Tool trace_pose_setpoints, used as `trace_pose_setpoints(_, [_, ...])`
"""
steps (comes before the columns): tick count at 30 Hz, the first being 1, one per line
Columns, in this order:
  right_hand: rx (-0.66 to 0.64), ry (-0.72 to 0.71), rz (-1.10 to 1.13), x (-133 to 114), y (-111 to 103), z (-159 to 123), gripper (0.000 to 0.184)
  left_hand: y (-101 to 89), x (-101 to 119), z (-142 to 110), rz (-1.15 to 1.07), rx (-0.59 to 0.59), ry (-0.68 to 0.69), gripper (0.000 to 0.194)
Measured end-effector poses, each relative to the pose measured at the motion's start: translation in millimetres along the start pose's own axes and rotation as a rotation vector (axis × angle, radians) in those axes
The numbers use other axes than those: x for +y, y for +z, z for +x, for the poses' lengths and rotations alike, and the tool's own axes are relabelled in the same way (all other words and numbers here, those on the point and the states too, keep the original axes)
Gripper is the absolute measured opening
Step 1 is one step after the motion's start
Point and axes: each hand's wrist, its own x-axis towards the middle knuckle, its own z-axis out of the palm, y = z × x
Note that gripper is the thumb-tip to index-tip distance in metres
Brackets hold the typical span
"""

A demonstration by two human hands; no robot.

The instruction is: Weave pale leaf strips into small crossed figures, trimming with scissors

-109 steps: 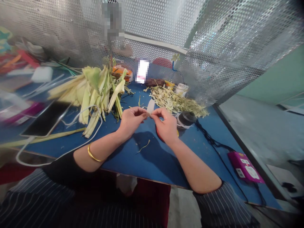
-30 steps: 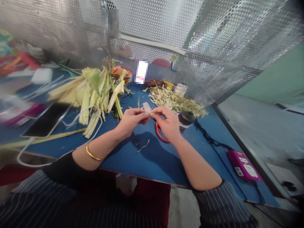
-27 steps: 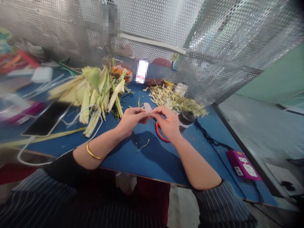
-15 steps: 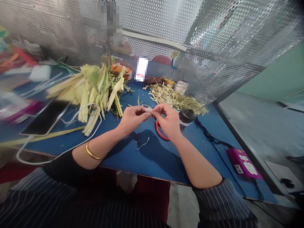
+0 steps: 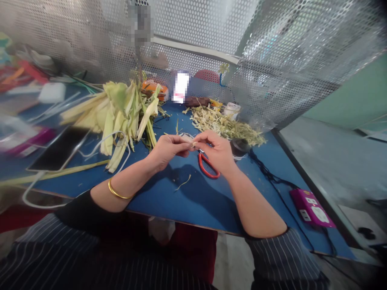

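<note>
Over the middle of the blue table (image 5: 193,205), my left hand (image 5: 167,150) and my right hand (image 5: 216,151) meet fingertip to fingertip. Both pinch a small pale strip of leaf (image 5: 188,139), which is mostly hidden between the fingers. A gold bangle sits on my left wrist. Red-handled scissors (image 5: 207,168) lie on the table just under my right hand. A thin leaf scrap (image 5: 184,184) lies below the hands.
A bundle of yellow-green leaves (image 5: 121,114) lies at the left, a heap of shredded trimmings (image 5: 225,127) behind the hands. A black phone (image 5: 59,149) with a white cable, a dark spool (image 5: 239,147) and a pink power strip (image 5: 311,207) also rest here. Perforated metal screens stand behind.
The pale strip stood up wide between my fingers earlier; now it is folded small and nearly hidden. My right hand has shifted slightly right, uncovering the red scissors.
</note>
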Motion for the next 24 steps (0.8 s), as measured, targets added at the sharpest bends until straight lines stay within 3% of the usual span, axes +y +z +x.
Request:
trace_pose_setpoints(7, [0.007,-0.067,-0.109,-1.9,-1.9,0.3,0.007,0.3,1.2,0.0,-0.028,0.006,-0.028,0.022])
trace_pose_setpoints(14, [0.058,0.067,-0.078,0.2,3.0,-1.5,0.007,1.3,2.9,-2.9,0.134,-0.009,0.103,0.026])
trace_pose_setpoints(24, [0.051,0.057,-0.033,4.1,0.0,-0.2,0.007,1.4,2.1,-2.6,0.126,-0.053,0.042,0.024])
